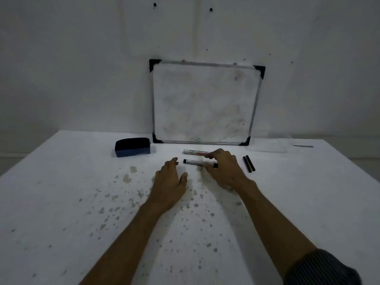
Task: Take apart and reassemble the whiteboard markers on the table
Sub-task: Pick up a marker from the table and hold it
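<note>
Markers (pixel 192 161) lie parallel, white-barrelled, caps (pixel 248 163) lying apart.

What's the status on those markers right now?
Right hand pinching near marker. Left hand open, flat on table. Far marker untouched. Nothing blocking.

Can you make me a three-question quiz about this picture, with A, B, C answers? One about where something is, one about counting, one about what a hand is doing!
1. Where is the dark blue block eraser?
A. left of the white-barrelled markers
B. on the whiteboard
C. under a hand

2. How many small black rod-shaped parts lie right of the hands?
A. none
B. two
C. five

3. What is the right hand doing?
A. lying flat
B. touching the nearer white-barrelled marker
C. wiping the metal-framed whiteboard

Answers: 1 A, it sits left of both markers. 2 B, two lie side by side. 3 B, its fingers are on the marker's right end, while the left hand holds nothing.
</note>
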### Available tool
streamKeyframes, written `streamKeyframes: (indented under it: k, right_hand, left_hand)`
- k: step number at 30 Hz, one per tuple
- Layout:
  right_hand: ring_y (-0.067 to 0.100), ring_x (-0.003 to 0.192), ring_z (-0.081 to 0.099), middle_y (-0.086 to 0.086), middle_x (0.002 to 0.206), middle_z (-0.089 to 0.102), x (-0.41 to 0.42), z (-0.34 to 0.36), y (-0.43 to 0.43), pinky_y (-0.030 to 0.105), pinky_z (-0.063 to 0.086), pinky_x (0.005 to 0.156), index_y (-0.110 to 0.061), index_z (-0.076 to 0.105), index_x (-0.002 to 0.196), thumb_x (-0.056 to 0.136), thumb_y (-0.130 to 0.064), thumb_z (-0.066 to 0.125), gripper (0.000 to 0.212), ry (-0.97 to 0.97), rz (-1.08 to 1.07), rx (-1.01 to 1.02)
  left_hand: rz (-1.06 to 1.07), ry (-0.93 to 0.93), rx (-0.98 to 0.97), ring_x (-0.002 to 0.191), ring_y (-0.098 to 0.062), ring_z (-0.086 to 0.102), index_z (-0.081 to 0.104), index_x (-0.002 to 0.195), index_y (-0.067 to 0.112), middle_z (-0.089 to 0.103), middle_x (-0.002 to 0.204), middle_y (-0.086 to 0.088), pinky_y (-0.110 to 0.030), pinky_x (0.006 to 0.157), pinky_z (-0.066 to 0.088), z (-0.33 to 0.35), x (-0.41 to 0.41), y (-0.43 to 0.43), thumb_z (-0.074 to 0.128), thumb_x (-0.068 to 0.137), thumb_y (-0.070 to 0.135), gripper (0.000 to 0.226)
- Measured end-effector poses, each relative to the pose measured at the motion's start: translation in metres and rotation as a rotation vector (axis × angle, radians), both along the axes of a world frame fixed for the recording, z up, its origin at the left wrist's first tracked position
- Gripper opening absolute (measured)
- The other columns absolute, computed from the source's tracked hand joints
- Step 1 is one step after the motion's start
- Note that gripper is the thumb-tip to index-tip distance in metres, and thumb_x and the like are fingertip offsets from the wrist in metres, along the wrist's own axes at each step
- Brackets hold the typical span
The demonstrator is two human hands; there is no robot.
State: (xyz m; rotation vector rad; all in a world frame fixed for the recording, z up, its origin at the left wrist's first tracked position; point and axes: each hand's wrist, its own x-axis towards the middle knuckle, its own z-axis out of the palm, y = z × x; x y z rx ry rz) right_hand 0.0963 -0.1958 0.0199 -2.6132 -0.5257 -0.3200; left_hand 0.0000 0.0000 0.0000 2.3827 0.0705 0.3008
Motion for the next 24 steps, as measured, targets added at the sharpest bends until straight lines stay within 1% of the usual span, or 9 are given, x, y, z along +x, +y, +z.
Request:
streamKeyframes:
  k: [4, 6, 9, 11, 14, 17, 19, 21, 24]
  right_hand:
    - [0.025, 0.107, 0.062, 0.002, 0.115, 0.069, -0.003, -0.007, 0.017, 0.040, 0.044, 0.091, -0.024, 0.073, 0.115, 0.094, -0.046, 0.066, 0.031, -0.050, 0.006, -0.068]
    - [0.020, 0.101, 0.064, -0.003, 0.108, 0.070, -0.009, -0.011, 0.016, 0.040, 0.049, 0.087, -0.027, 0.072, 0.111, 0.095, -0.047, 0.064, 0.027, -0.032, -0.002, 0.002]
    - [0.008, 0.089, 0.066, -0.012, 0.099, 0.071, -0.029, -0.004, 0.006, 0.040, 0.055, 0.084, -0.031, 0.072, 0.112, 0.097, -0.054, 0.058, 0.031, 0.019, -0.002, 0.178]
    - [0.000, 0.086, 0.067, -0.016, 0.095, 0.072, -0.051, 0.002, 0.001, 0.031, 0.058, 0.082, -0.032, 0.073, 0.115, 0.098, -0.055, 0.057, 0.033, 0.059, 0.041, 0.291]
    - [-0.008, 0.089, 0.064, -0.022, 0.096, 0.070, -0.078, 0.011, -0.003, 0.010, 0.049, 0.075, -0.032, 0.075, 0.114, 0.096, -0.048, 0.063, 0.027, 0.171, 0.087, 0.468]
    - [0.007, 0.076, 0.072, -0.008, 0.089, 0.078, -0.079, 0.019, -0.006, 0.024, 0.057, 0.066, -0.030, 0.076, 0.110, 0.087, -0.044, 0.077, 0.027, 0.239, 0.065, 0.690]
    - [0.022, 0.062, 0.072, 0.004, 0.085, 0.080, -0.077, 0.022, -0.008, 0.032, 0.055, 0.058, -0.019, 0.076, 0.109, 0.081, -0.038, 0.085, 0.034, 0.367, 0.013, 1.019]
    - [0.024, 0.058, 0.068, 0.007, 0.084, 0.077, -0.080, 0.018, -0.005, 0.030, 0.053, 0.052, -0.011, 0.076, 0.108, 0.081, -0.033, 0.086, 0.036, 0.494, -0.024, 1.297]
    - [0.020, 0.063, 0.068, 0.005, 0.085, 0.073, -0.084, 0.007, 0.007, 0.028, 0.055, 0.057, -0.006, 0.075, 0.113, 0.090, -0.030, 0.078, 0.034, 0.575, 0.017, 1.426]
  left_hand:
    - [0.012, 0.000, -0.043, 0.142, -0.024, 0.042, 0.025, 0.158, 0.016, 0.042, 0.158, -0.003, -0.047, 0.123, 0.030, 0.000, 0.004, 0.001, 0.054, 0.103, 0.038, 0.066]
    - [0.019, -0.017, -0.079, 0.137, -0.019, 0.047, 0.028, 0.157, 0.021, 0.046, 0.155, 0.001, -0.045, 0.121, 0.033, 0.000, 0.004, 0.001, 0.053, 0.104, 0.039, 0.062]
    - [-0.024, -0.183, -0.189, 0.119, -0.008, 0.058, 0.039, 0.153, 0.032, 0.057, 0.143, 0.006, -0.038, 0.111, 0.045, 0.005, 0.004, 0.004, 0.048, 0.107, 0.035, 0.046]
    - [-0.059, -0.292, -0.203, 0.110, -0.004, 0.061, 0.052, 0.145, 0.031, 0.064, 0.133, 0.005, -0.027, 0.101, 0.048, 0.010, 0.001, 0.004, 0.049, 0.108, 0.031, 0.037]
    - [-0.103, -0.366, -0.247, 0.103, 0.000, 0.063, 0.068, 0.127, 0.022, 0.071, 0.117, 0.006, -0.010, 0.087, 0.048, 0.014, -0.007, 0.002, 0.060, 0.104, 0.024, 0.025]
    - [-0.073, -0.314, -0.381, 0.094, 0.000, 0.068, 0.072, 0.118, 0.021, 0.074, 0.103, 0.008, -0.008, 0.082, 0.051, 0.016, -0.013, 0.004, 0.065, 0.101, 0.027, 0.019]
    - [-0.064, -0.255, -0.487, 0.084, 0.000, 0.071, 0.072, 0.114, 0.020, 0.075, 0.096, 0.005, -0.008, 0.075, 0.052, 0.020, -0.014, 0.001, 0.065, 0.101, 0.029, 0.017]
    - [-0.055, -0.225, -0.577, 0.078, -0.001, 0.072, 0.073, 0.114, 0.017, 0.076, 0.093, 0.002, -0.011, 0.068, 0.053, 0.022, -0.016, -0.007, 0.065, 0.100, 0.029, 0.019]
    - [-0.052, -0.205, -0.633, 0.073, -0.003, 0.072, 0.072, 0.113, 0.013, 0.076, 0.090, 0.000, -0.017, 0.064, 0.056, 0.020, -0.019, -0.021, 0.065, 0.101, 0.028, 0.020]
